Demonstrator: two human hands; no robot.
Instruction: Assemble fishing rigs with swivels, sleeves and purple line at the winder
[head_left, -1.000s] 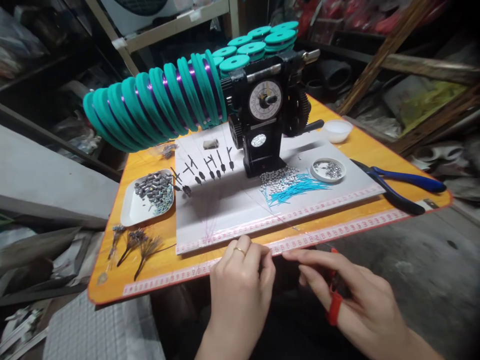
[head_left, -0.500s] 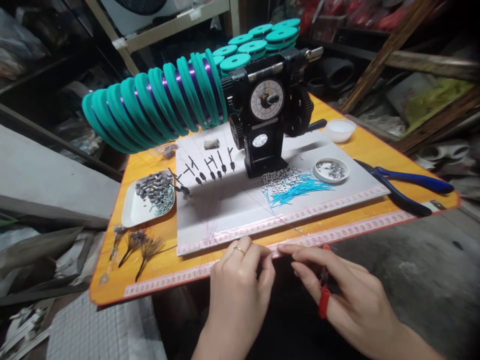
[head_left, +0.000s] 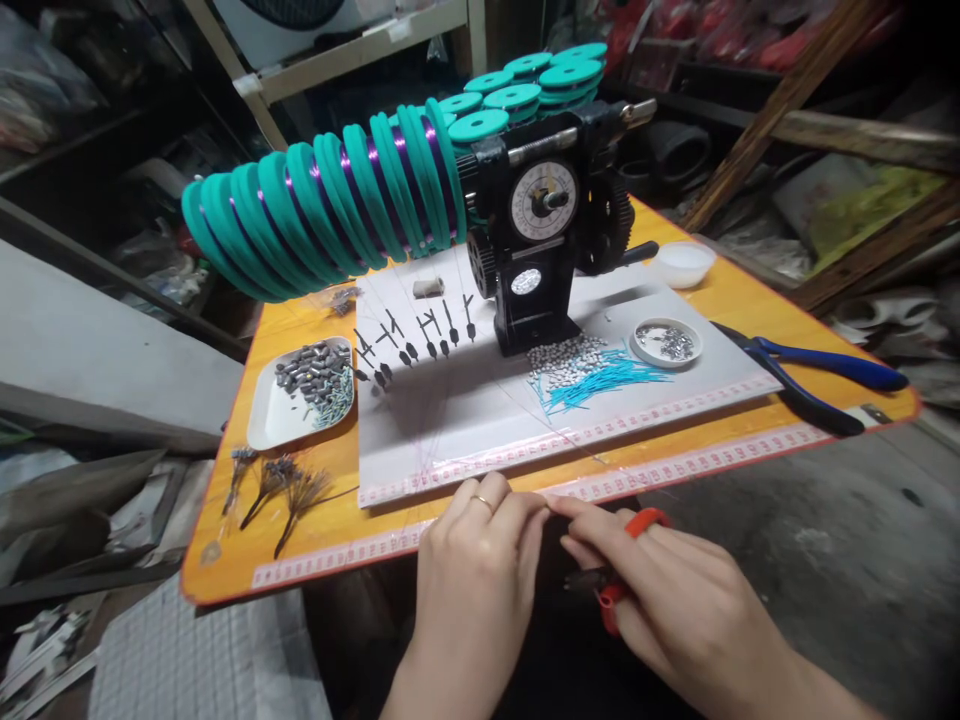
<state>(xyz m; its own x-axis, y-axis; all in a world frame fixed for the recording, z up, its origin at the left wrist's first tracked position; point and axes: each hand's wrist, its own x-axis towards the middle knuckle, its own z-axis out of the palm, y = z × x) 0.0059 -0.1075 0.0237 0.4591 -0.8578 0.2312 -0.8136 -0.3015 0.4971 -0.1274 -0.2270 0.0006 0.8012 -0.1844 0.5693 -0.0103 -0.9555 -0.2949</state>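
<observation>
My left hand (head_left: 476,575), with a ring on one finger, is closed in a pinch at the table's front edge. Whatever lies between its fingertips is too small to make out; fine lines run down the board nearby. My right hand (head_left: 675,590) holds small red-handled snips (head_left: 611,598), their short dark jaws pointing left below the fingers. Its index fingertip meets the left fingertips. Beyond the hands, a black winding machine (head_left: 536,270) with a dial carries a row of green spools (head_left: 322,205) wound with purple line. Several dark floats (head_left: 431,350) hang on lines beneath the spools.
On the white board (head_left: 465,420) lie grey beads (head_left: 562,360) and light-blue strips (head_left: 607,382), beside a round dish (head_left: 666,343). A tray of grey weights (head_left: 304,395) stands left, with dark wiry bundles (head_left: 292,500) before it. Blue-handled pliers (head_left: 817,370) lie right. Measuring tape (head_left: 345,552) lines the front edge.
My right hand has moved left until its index finger meets my left fingertips. The snips have swung in that hand, so their jaws now point left. The view has shifted slightly.
</observation>
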